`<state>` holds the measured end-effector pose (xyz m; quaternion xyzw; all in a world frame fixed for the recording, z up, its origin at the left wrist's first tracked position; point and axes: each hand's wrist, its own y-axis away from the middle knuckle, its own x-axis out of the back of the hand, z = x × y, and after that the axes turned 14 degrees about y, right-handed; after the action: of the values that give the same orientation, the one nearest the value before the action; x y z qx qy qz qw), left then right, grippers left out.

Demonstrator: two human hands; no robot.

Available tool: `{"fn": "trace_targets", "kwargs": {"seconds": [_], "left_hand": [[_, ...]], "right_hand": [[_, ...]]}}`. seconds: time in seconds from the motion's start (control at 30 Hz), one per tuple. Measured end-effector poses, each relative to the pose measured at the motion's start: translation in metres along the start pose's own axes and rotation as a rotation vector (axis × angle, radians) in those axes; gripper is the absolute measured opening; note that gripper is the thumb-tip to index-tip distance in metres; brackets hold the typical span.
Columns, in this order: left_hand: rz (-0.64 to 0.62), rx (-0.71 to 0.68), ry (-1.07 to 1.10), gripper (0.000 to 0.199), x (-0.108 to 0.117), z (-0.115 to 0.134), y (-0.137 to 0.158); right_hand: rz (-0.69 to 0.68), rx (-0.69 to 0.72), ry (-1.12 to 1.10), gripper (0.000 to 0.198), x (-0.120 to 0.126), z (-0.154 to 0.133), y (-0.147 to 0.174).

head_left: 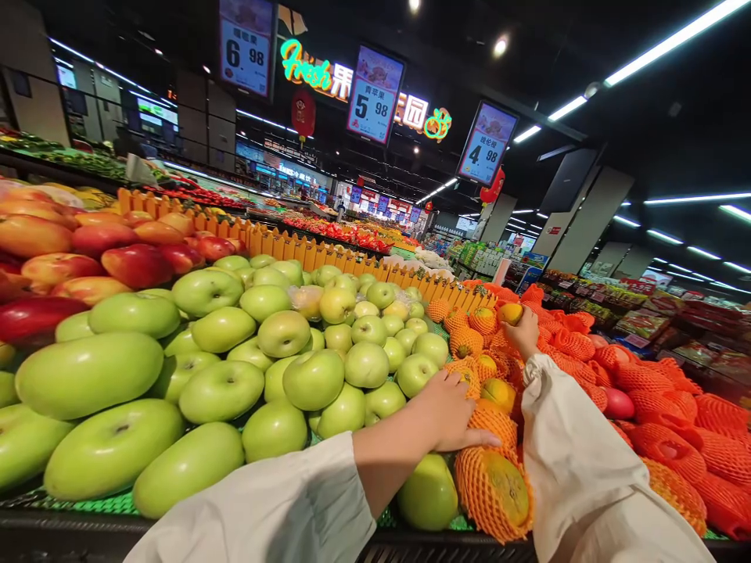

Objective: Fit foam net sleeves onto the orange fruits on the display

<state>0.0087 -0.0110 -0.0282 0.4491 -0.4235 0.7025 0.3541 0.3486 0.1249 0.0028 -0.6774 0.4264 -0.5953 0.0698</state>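
At the strip of netted oranges [466,342] between the green apples [228,389] and the fruit in red netting [666,430], I have my two hands well apart. My right hand [524,335] reaches farther in, its fingers closed around an orange [510,313] just short of the low wooden fence [364,271] at the back. My left hand [444,414] lies palm down nearer the front, thumb spread away from the fingers, touching the netted oranges; from here I see nothing clasped in it. Below it, at the front edge, sit a large netted orange [509,486] and one green apple [428,494], side by side. Loose pale sleeves [587,453] cover both forearms. Red-and-yellow fruit [138,258] piles up at far left, and price signs [486,142] hang overhead.
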Motion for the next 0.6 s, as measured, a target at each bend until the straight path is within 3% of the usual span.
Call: {"fn": "trace_targets", "kwargs": {"seconds": [0.1, 0.23, 0.37, 0.43, 0.53, 0.6], "left_hand": [[-0.008, 0.001, 0.002, 0.082, 0.000, -0.001, 0.000], [0.035, -0.015, 0.012, 0.079, -0.004, -0.003, 0.000], [0.026, -0.029, 0.004, 0.075, -0.002, -0.003, 0.000], [0.033, -0.021, -0.009, 0.066, 0.002, -0.001, -0.001], [0.167, 0.033, -0.028, 0.046, 0.012, 0.003, -0.002], [0.307, 0.084, -0.037, 0.039, 0.017, 0.005, -0.002]], "right_hand": [[-0.050, 0.077, -0.002, 0.081, 0.010, 0.006, -0.005], [-0.136, 0.081, -0.003, 0.076, 0.025, 0.012, -0.011], [-0.037, 0.085, -0.048, 0.075, 0.051, -0.006, 0.000], [0.024, 0.054, -0.199, 0.080, 0.073, -0.023, 0.012], [-0.028, 0.111, -0.445, 0.066, 0.106, -0.048, 0.035], [-0.200, 0.203, -0.555, 0.056, 0.119, -0.059, 0.052]]}}
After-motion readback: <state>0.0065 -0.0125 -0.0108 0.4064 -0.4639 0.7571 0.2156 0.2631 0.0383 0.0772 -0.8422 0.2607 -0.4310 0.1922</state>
